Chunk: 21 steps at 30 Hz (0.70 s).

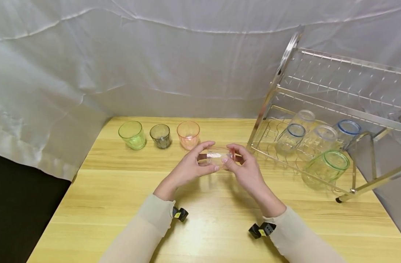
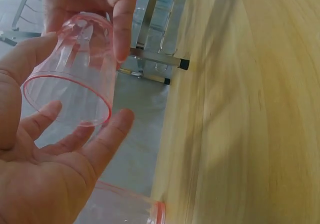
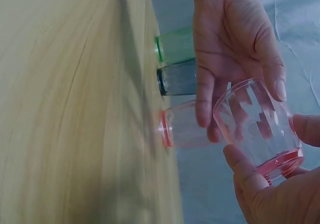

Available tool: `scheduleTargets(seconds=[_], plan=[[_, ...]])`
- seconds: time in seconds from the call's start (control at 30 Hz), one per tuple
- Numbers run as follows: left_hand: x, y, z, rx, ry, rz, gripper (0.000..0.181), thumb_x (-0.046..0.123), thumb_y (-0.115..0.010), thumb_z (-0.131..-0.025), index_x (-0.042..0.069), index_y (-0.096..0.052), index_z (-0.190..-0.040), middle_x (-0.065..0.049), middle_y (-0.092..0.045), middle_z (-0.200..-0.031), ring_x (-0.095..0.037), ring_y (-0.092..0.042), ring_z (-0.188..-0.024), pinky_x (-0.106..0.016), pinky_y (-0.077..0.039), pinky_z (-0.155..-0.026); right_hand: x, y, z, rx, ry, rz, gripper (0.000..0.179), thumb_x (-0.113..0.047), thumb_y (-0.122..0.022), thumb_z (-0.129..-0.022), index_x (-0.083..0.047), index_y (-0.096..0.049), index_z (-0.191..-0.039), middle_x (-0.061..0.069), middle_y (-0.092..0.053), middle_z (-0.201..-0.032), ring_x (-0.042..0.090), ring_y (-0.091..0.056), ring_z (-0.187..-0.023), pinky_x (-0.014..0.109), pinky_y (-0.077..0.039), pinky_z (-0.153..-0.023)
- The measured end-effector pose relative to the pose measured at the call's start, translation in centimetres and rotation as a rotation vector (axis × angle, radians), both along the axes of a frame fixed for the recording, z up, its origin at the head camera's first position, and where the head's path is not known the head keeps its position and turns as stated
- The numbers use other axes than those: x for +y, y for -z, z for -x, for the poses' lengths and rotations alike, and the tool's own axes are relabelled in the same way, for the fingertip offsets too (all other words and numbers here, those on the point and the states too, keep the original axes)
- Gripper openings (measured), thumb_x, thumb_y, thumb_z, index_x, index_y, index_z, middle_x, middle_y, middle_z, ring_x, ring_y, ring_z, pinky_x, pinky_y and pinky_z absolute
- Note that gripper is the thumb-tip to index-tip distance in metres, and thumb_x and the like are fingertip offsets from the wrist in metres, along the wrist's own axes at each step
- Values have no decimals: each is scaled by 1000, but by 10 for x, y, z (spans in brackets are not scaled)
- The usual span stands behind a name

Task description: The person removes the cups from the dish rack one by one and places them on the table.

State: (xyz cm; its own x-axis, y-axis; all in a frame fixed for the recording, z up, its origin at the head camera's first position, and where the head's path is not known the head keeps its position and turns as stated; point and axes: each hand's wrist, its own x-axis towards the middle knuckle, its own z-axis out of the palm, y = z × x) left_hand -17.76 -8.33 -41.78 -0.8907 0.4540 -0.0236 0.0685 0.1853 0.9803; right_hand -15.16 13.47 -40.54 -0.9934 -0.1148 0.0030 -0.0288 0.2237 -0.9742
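The held pink glass point(image 1: 218, 156) is in the air above the pale wooden table point(image 1: 187, 233) in the head view, lying on its side between both hands. At nine o'clock to it is the left hand point(image 1: 185, 166), thumb below and fingers above, curved round one end; at three o'clock the right hand point(image 1: 248, 170) grips the other end between thumb and fingers. On the table, a second pink glass point(image 1: 188, 135) stands at ten o'clock, with a dark grey glass point(image 1: 160, 137) and then a green glass point(image 1: 133, 136) between nine and ten. The metal rack point(image 1: 263, 113) rises between two and three, its lower tier bearing five more glasses, among them a green-ringed glass point(image 1: 322, 170).

In the left wrist view, the rim faces about seven o'clock, towards the left hand, whose thumb and spread fingers curl round it. The right hand clasps the base at twelve; a black foot of the rack shows at three, and the second pink glass is partly visible between five and six.

In the right wrist view, the right hand pinches the base at five o'clock. The left hand's thumb lies against the rim near twelve, its fingers seen behind the clear wall. Beyond, the second pink glass sits at nine.
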Motion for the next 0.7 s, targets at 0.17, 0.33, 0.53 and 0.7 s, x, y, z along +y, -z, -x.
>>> scheduleTargets(seconds=[0.17, 0.33, 0.53, 0.7], plan=[[-2, 1, -1, -11, -2, -30, 79, 15, -85, -90, 30, -44, -156, -10, -40, -163, -33, -55, -140, -36, -58, -105, -2, 1, 3, -80, -17, 146, 47, -8, -63, -105, -2, -50, -150, 19, -48, -143, 22, -59, -117, 29, -64, -90], [-2, 0, -2, -2, -42, -18, 79, 15, -87, -88, 28, -46, -154, -6, -47, -158, -28, -59, -136, -36, -58, -105, -3, 2, 5, -103, -26, 197, 48, -6, -60, -106, 0, -47, -152, 21, -47, -144, 14, -63, -107, 28, -64, -91], [-1, 1, -3, 21, -97, 45, 77, 20, -88, -87, 29, -49, -153, -8, -50, -157, -27, -62, -131, -37, -60, -102, -2, 5, 8, -107, -55, 136, 53, -12, -58, -109, -1, -42, -158, 28, -43, -155, 28, -63, -120, 31, -62, -97], [2, 2, -4, 77, -151, 116, 78, 21, -89, -87, 28, -51, -154, -9, -53, -154, -31, -63, -130, -40, -60, -102, 1, 9, 9, -47, -74, -53, 58, -24, -60, -109, -6, -41, -161, 26, -48, -158, 39, -62, -130, 45, -59, -104]])
